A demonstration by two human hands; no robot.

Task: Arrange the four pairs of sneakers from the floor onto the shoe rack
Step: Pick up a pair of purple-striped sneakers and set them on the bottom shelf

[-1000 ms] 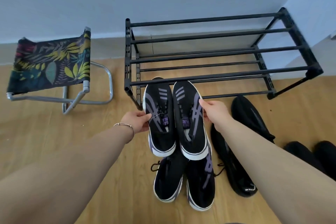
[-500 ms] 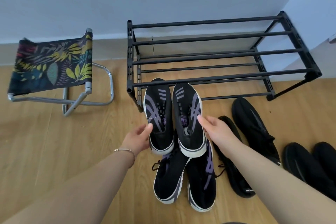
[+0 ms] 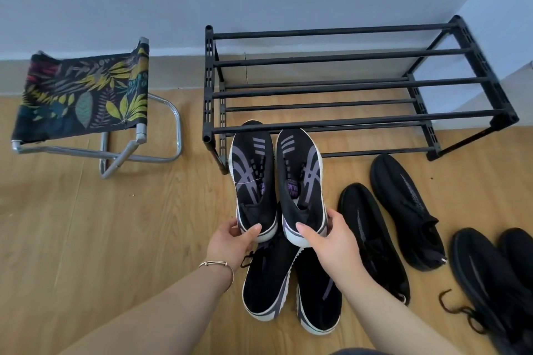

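Black knit sneakers with purple stripes are being held side by side, toes pointing at the black metal shoe rack (image 3: 357,86). The left hand (image 3: 230,242) is pinching the heel of the left sneaker (image 3: 253,179), fingers closed around it; the right hand (image 3: 331,236) is gripping the heel of the right sneaker (image 3: 301,181) likewise. A matching pair (image 3: 291,282) is lying on the wooden floor (image 3: 86,225) beneath them, with all-black sneakers (image 3: 403,225) resting further right. A leaf-print folding stool (image 3: 83,95) is standing left of the rack.

Home entryway: shoe rack (image 3: 357,86), folding stool (image 3: 86,101), wood floor (image 3: 115,225).
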